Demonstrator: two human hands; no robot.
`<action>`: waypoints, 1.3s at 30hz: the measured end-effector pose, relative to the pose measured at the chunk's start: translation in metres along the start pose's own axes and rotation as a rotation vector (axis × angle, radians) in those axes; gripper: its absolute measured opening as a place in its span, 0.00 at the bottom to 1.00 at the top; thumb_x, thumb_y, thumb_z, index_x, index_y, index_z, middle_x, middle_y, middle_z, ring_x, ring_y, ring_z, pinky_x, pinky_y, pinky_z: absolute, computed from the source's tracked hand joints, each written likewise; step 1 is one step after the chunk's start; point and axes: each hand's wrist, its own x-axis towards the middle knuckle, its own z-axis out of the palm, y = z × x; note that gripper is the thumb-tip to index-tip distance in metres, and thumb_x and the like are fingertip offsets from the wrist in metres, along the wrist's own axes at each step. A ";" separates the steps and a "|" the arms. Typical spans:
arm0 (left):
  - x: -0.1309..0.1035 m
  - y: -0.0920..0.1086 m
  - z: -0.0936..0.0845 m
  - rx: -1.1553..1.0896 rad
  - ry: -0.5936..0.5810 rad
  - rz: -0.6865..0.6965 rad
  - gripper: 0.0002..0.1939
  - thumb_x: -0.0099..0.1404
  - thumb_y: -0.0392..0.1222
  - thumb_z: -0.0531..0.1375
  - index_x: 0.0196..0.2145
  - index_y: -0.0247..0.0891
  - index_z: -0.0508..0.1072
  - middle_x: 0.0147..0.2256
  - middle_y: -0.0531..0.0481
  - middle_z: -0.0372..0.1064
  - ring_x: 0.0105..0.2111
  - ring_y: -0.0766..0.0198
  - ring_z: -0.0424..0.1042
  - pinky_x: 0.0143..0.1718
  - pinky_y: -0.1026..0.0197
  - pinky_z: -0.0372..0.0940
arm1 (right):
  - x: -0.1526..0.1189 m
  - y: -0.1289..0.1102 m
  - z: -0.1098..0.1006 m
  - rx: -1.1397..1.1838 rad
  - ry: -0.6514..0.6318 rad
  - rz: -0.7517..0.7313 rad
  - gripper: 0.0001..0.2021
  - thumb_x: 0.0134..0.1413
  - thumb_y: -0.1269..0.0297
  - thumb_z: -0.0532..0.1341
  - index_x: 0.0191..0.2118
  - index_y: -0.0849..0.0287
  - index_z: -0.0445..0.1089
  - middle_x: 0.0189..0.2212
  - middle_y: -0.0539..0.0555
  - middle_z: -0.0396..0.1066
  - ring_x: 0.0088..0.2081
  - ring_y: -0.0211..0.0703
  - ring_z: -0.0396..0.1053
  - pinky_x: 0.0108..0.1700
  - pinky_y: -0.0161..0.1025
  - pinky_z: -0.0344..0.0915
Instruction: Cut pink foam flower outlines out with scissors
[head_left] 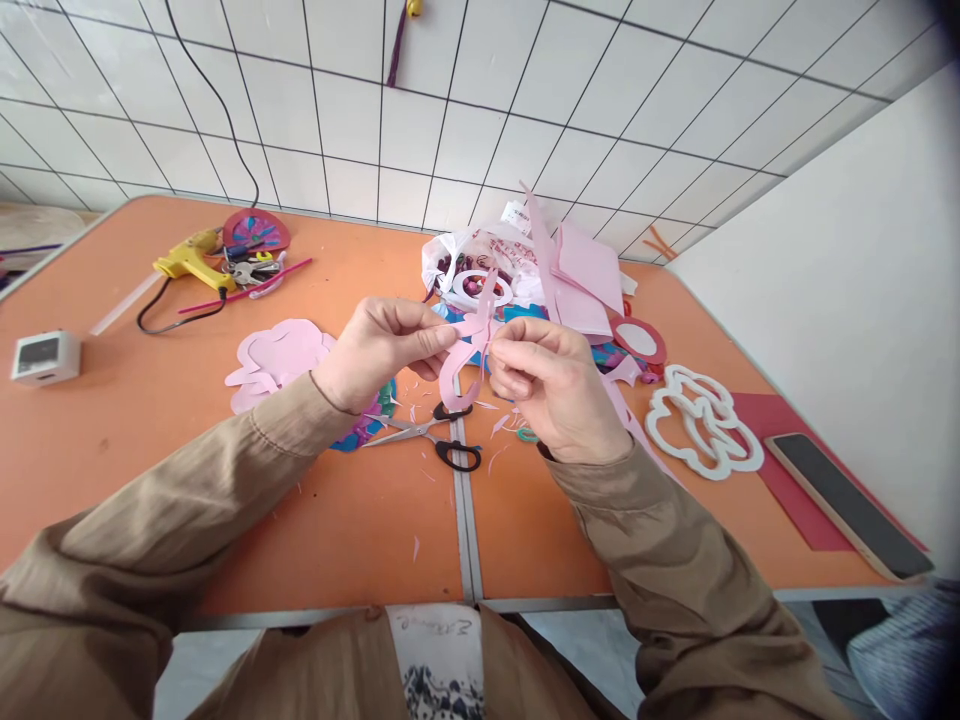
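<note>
A curved, cut strip of pink foam or paper is held up between my hands over the middle of the table. My left hand pinches its left side between thumb and fingers. On the right, my right hand has its fingertips closed on the strip's other side. Below the hands, black-handled scissors lie with their blades apart on the orange table. Small pink scraps are scattered around them. Pink cloud-like cutouts rest to the left, partly on a blue patterned piece.
A yellow glue gun with keys beside it lies at the back left, near a white box. Folded pink sheets and a plastic bag stand behind. White cloud frames, a red sheet and a phone are at the right.
</note>
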 end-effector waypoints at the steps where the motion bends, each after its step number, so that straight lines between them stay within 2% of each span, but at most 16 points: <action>1: 0.001 -0.001 -0.001 -0.020 -0.015 -0.014 0.20 0.49 0.54 0.75 0.26 0.34 0.80 0.23 0.49 0.76 0.22 0.66 0.74 0.27 0.64 0.73 | 0.000 -0.001 -0.002 -0.016 0.016 -0.034 0.08 0.42 0.66 0.66 0.20 0.57 0.67 0.11 0.41 0.52 0.17 0.29 0.46 0.23 0.36 0.41; 4: 0.003 -0.005 -0.004 -0.090 -0.058 -0.050 0.20 0.47 0.54 0.76 0.26 0.34 0.80 0.23 0.49 0.77 0.22 0.66 0.74 0.27 0.64 0.73 | 0.000 -0.005 -0.010 -0.096 0.095 -0.186 0.10 0.48 0.66 0.68 0.21 0.56 0.67 0.13 0.42 0.52 0.18 0.31 0.47 0.24 0.37 0.42; 6: 0.004 -0.007 -0.006 -0.125 -0.081 -0.067 0.20 0.46 0.54 0.76 0.25 0.35 0.79 0.23 0.49 0.77 0.22 0.67 0.74 0.27 0.64 0.73 | 0.001 -0.007 -0.016 -0.194 0.166 -0.319 0.12 0.52 0.65 0.68 0.22 0.56 0.67 0.15 0.44 0.55 0.19 0.33 0.50 0.24 0.37 0.46; 8: 0.005 -0.007 -0.007 -0.130 -0.108 -0.072 0.20 0.45 0.55 0.77 0.25 0.35 0.79 0.23 0.50 0.77 0.21 0.67 0.74 0.26 0.65 0.72 | 0.001 -0.009 -0.022 -0.327 0.245 -0.480 0.09 0.54 0.68 0.68 0.26 0.54 0.69 0.20 0.47 0.64 0.23 0.37 0.59 0.26 0.39 0.56; 10: 0.005 -0.006 -0.007 -0.092 -0.136 -0.054 0.20 0.47 0.55 0.76 0.24 0.35 0.79 0.21 0.50 0.76 0.21 0.67 0.73 0.24 0.66 0.71 | 0.000 -0.011 -0.025 -0.497 0.293 -0.691 0.07 0.55 0.73 0.65 0.33 0.52 0.73 0.32 0.51 0.73 0.34 0.44 0.70 0.34 0.43 0.65; 12: 0.005 -0.003 -0.006 -0.008 -0.150 -0.018 0.20 0.47 0.55 0.76 0.22 0.35 0.78 0.20 0.50 0.74 0.20 0.67 0.72 0.24 0.65 0.70 | -0.001 -0.013 -0.027 -0.708 0.242 -0.903 0.11 0.56 0.75 0.62 0.40 0.51 0.75 0.44 0.54 0.76 0.48 0.50 0.73 0.47 0.49 0.70; 13: 0.004 -0.001 -0.005 0.044 -0.153 0.002 0.20 0.47 0.54 0.76 0.22 0.35 0.78 0.20 0.50 0.73 0.20 0.67 0.71 0.24 0.65 0.70 | -0.002 -0.013 -0.026 -0.818 0.181 -0.993 0.10 0.57 0.73 0.62 0.41 0.51 0.75 0.47 0.54 0.76 0.53 0.53 0.71 0.53 0.53 0.69; 15: 0.003 0.003 -0.003 0.144 -0.162 0.038 0.19 0.47 0.53 0.76 0.22 0.35 0.78 0.20 0.50 0.73 0.20 0.68 0.70 0.24 0.65 0.69 | -0.002 -0.013 -0.025 -0.999 0.042 -1.075 0.07 0.60 0.67 0.63 0.42 0.49 0.76 0.50 0.54 0.77 0.60 0.57 0.67 0.62 0.59 0.63; 18: -0.001 0.006 0.000 0.262 -0.171 0.081 0.17 0.52 0.53 0.73 0.24 0.35 0.79 0.21 0.49 0.74 0.21 0.67 0.69 0.25 0.65 0.68 | 0.001 -0.008 -0.022 -1.100 -0.065 -1.050 0.06 0.62 0.63 0.62 0.40 0.49 0.77 0.50 0.53 0.78 0.64 0.59 0.64 0.64 0.61 0.62; 23: -0.006 0.006 0.003 0.372 -0.113 0.128 0.15 0.56 0.49 0.71 0.22 0.35 0.77 0.21 0.50 0.73 0.21 0.68 0.67 0.23 0.65 0.62 | 0.002 0.002 -0.016 -1.047 -0.108 -0.940 0.09 0.61 0.68 0.60 0.30 0.53 0.74 0.45 0.55 0.79 0.64 0.61 0.65 0.62 0.63 0.63; 28: -0.005 0.007 0.002 0.151 -0.175 0.006 0.17 0.53 0.52 0.73 0.29 0.35 0.80 0.27 0.47 0.77 0.26 0.65 0.73 0.28 0.64 0.66 | -0.001 0.006 -0.012 -0.878 -0.038 -0.794 0.11 0.62 0.70 0.59 0.29 0.53 0.73 0.42 0.56 0.79 0.62 0.58 0.67 0.60 0.61 0.65; 31: -0.004 0.006 0.002 0.084 -0.229 -0.056 0.18 0.56 0.53 0.72 0.30 0.33 0.81 0.29 0.45 0.79 0.27 0.66 0.73 0.30 0.63 0.68 | -0.001 0.008 -0.010 -0.785 0.004 -0.730 0.12 0.63 0.69 0.60 0.28 0.53 0.72 0.43 0.56 0.79 0.60 0.57 0.68 0.60 0.60 0.65; 34: -0.003 0.005 0.003 0.068 -0.233 -0.074 0.18 0.57 0.54 0.71 0.29 0.33 0.80 0.28 0.44 0.79 0.26 0.66 0.73 0.32 0.63 0.69 | 0.001 0.012 -0.009 -0.714 0.055 -0.728 0.11 0.62 0.68 0.61 0.27 0.53 0.72 0.42 0.56 0.79 0.59 0.56 0.69 0.59 0.59 0.66; 39: -0.005 0.000 0.003 -0.036 -0.261 -0.138 0.23 0.61 0.60 0.66 0.31 0.33 0.79 0.27 0.43 0.79 0.27 0.61 0.77 0.31 0.61 0.70 | 0.005 0.018 -0.010 -0.653 0.099 -0.748 0.09 0.63 0.69 0.61 0.32 0.53 0.76 0.41 0.55 0.79 0.56 0.51 0.71 0.59 0.55 0.67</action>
